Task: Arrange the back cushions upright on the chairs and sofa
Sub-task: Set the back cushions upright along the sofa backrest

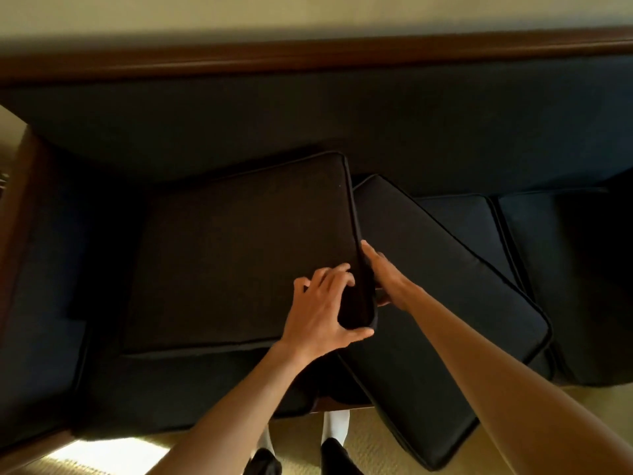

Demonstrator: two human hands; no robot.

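Note:
A dark navy sofa [308, 114] with a wooden top rail fills the view. Two loose back cushions lie on its seat. The left cushion [239, 255] rests tilted on the seat. My left hand [325, 310] grips its near right corner, fingers on top and thumb under the edge. My right hand [383, 272] presses against the same cushion's right side edge. The second cushion [445, 320] lies flat and skewed to the right, its near corner hanging over the sofa's front edge.
Seat cushions [548, 241] run along the right of the sofa. A wooden armrest [20, 207] stands at the left. Beige carpet [102, 454] lies below, with my feet in white socks and dark shoes [335, 450] at the sofa's front.

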